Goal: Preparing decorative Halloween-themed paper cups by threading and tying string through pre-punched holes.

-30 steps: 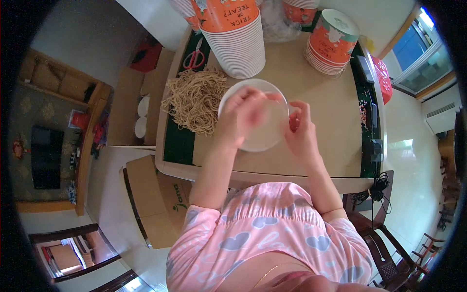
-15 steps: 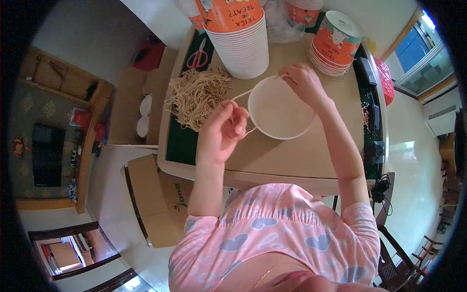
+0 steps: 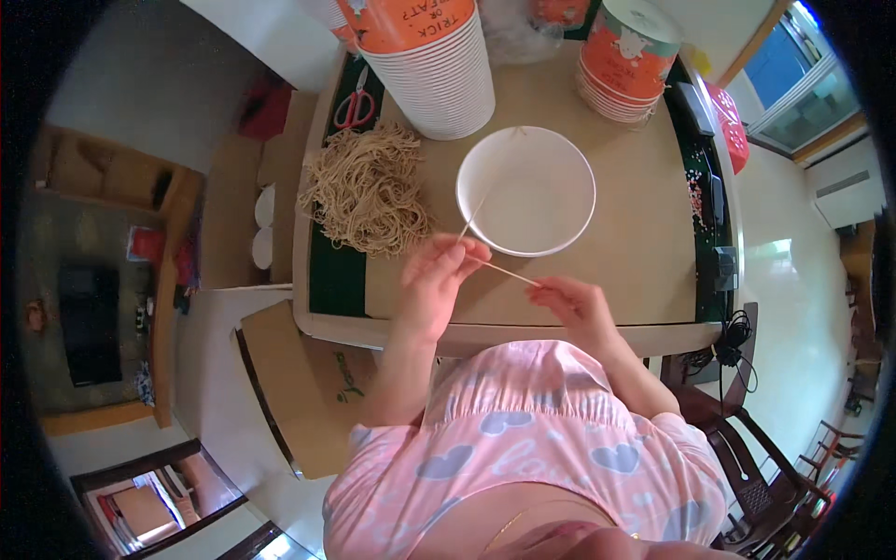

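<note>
A: Holding what, exactly?

B: Each hand pinches a thin pale stick: left hand (image 3: 441, 280) and right hand (image 3: 571, 303), grips closed, near the table (image 3: 616, 233) edge.

A: And the bowl?

B: The round, smooth white bowl (image 3: 525, 191) sits empty just beyond them, beside a tangled heap of tan noodles (image 3: 366, 189). A ribbed cup stack (image 3: 439, 70) stands behind.

A: Any change?

B: The right hand has left the bowl's rim and drawn back.
</note>
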Tool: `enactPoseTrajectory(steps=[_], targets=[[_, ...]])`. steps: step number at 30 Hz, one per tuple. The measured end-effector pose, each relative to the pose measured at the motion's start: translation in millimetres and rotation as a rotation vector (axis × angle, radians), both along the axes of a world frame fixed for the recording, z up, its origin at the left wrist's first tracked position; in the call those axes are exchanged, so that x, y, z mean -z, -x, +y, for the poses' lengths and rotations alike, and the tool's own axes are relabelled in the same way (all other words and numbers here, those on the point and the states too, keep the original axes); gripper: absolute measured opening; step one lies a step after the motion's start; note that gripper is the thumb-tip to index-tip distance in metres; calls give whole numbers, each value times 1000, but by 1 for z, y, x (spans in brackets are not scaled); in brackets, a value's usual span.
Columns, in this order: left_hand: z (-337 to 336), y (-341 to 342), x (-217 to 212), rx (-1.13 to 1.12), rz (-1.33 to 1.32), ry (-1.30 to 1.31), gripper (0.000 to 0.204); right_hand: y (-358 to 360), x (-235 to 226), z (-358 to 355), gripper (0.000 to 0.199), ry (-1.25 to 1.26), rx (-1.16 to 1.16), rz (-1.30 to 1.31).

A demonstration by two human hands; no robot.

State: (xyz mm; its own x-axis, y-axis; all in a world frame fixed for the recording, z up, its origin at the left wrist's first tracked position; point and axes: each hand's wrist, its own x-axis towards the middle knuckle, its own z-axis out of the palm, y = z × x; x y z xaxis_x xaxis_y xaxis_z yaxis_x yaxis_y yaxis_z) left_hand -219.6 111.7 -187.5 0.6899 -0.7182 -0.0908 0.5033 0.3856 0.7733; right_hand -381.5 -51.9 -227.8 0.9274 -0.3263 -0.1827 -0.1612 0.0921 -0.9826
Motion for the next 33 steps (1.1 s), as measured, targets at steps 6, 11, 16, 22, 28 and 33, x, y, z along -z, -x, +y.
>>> enactPoseTrajectory(steps=[6,11,16,22,28,33], targets=[[14,20,44,19,28,-225,9,-5,26,-19,26,-617,550,-263],[2,31,24,-95,-682,-606,19,-15,15,-28,16,-837,554,-404],[-49,24,-25,-48,-1714,-574,32,-5,-6,-26,8,-648,384,-350],[-77,-5,-4,67,-1397,-796,15,-11,-8,-19,20,-283,270,-399],[-88,-2,-15,114,-1380,-785,17,-21,5,-30,27,-122,219,-244],[-73,4,-33,-91,-1486,-624,38,-14,-12,-25,44,-287,188,-434]])
